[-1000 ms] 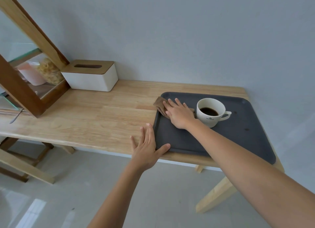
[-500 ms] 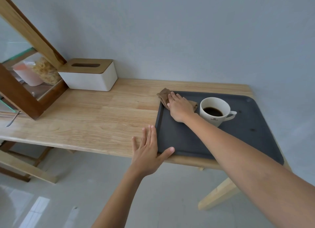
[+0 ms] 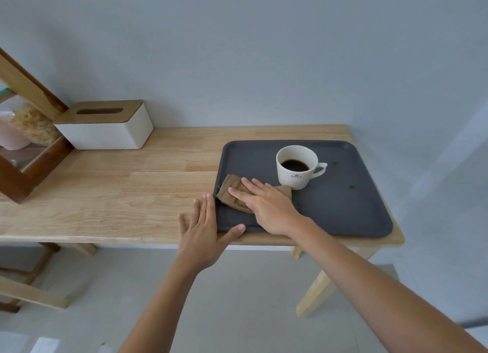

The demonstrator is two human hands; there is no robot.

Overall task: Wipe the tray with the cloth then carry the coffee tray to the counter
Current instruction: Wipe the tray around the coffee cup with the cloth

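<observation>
1. Table (image 3: 118,194): light wooden plank top on pale wooden legs, set against a plain grey-white wall.
2. Tray (image 3: 343,207): dark grey rectangular plastic tray with rounded corners and a low raised rim, lying flat on the right end of the table. A few small dark specks show on its right half.
3. Cup (image 3: 295,173): white ceramic cup with a small printed mark, upright in the far middle of the tray, handle to the right, holding dark coffee.
4. Cloth (image 3: 231,191): brown folded fabric cloth, lying on the near-left part of the tray, against the left rim. Its right end lies just beside the base of the cup; whether they touch cannot be told.
5. Right hand (image 3: 266,207): palm down, fingers straight and close together, pressed flat on top of the cloth; it grips nothing.
6. Left hand (image 3: 203,236): spread, palm down on the table just beside the near-left corner of the tray. The fingers lie along the left rim and the thumb reaches across the near rim.
7. Tissue box (image 3: 111,130): white rectangular box with a slotted wooden lid, at the far left of the table, well apart from the tray.
8. Cabinet (image 3: 29,151): dark wooden frame with glass panels, at the left edge, beside the tissue box.
</observation>
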